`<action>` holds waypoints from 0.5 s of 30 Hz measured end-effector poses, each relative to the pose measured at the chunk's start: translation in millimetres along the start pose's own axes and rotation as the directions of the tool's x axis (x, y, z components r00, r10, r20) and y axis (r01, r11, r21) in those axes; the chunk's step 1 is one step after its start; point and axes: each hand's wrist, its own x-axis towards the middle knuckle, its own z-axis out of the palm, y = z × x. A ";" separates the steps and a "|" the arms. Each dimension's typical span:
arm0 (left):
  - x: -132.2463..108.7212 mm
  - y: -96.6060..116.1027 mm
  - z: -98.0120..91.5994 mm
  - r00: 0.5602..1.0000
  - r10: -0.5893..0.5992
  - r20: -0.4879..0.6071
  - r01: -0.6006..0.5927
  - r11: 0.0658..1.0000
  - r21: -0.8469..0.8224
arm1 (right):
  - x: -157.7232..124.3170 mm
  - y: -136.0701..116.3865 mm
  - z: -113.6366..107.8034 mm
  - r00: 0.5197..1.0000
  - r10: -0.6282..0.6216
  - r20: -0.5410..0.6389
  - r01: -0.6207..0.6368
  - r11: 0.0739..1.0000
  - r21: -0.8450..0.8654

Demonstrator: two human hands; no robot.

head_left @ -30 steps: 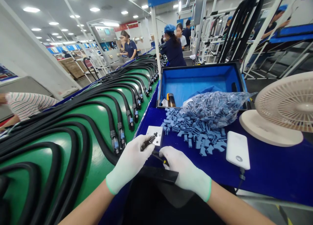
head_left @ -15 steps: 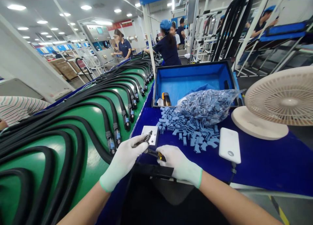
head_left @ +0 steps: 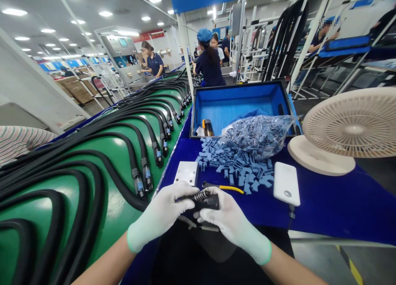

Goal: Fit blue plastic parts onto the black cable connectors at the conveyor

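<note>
Both my hands wear white gloves and meet near the table's front edge. My left hand (head_left: 168, 208) is closed, thumb against fingers, on a dark part with a metal spring (head_left: 201, 195) around it. Closed on a black piece (head_left: 212, 202) is my right hand (head_left: 227, 215); this piece lies right against the spring, and the fingers hide much of it. Just beyond the right fingers lies a yellow-handled hand tool (head_left: 230, 189), like pliers, on the blue table surface (head_left: 324, 206). Behind my left fingers sits a white block (head_left: 187, 172) with small holes.
Small blue plastic clips (head_left: 238, 165) lie heaped beside a clear bag (head_left: 260, 132) of more. Behind stands a blue bin (head_left: 241, 97). A fan (head_left: 352, 128) and a white power bank (head_left: 286, 184) are right. Black hoses (head_left: 99, 177) cover the green surface at left. Co-workers stand beyond.
My right hand has let go of the yellow-handled tool, which now lies on the table, and has taken hold of the black piece. The spring part has moved nearer me and right.
</note>
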 end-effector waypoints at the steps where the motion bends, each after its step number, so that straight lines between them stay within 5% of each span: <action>1: 0.5 -0.8 1.6 0.999 0.029 0.046 -0.030 0.999 0.025 | 1.4 0.2 1.7 1.000 0.011 0.002 -0.011 0.999 0.039; 10: -8.6 -32.7 7.9 0.941 0.319 0.112 -0.336 0.916 0.219 | 11.2 1.6 1.1 0.992 0.048 0.114 -0.057 0.995 0.078; 12: -6.0 -34.0 10.4 0.954 0.283 0.094 -0.295 0.942 0.158 | 10.2 -1.0 1.8 0.994 0.036 0.105 -0.041 0.998 0.045; 15: 5.2 -28.6 11.6 0.996 0.065 0.064 -0.063 0.997 -0.037 | 8.8 -5.1 3.9 0.999 -0.011 0.041 0.011 1.000 0.004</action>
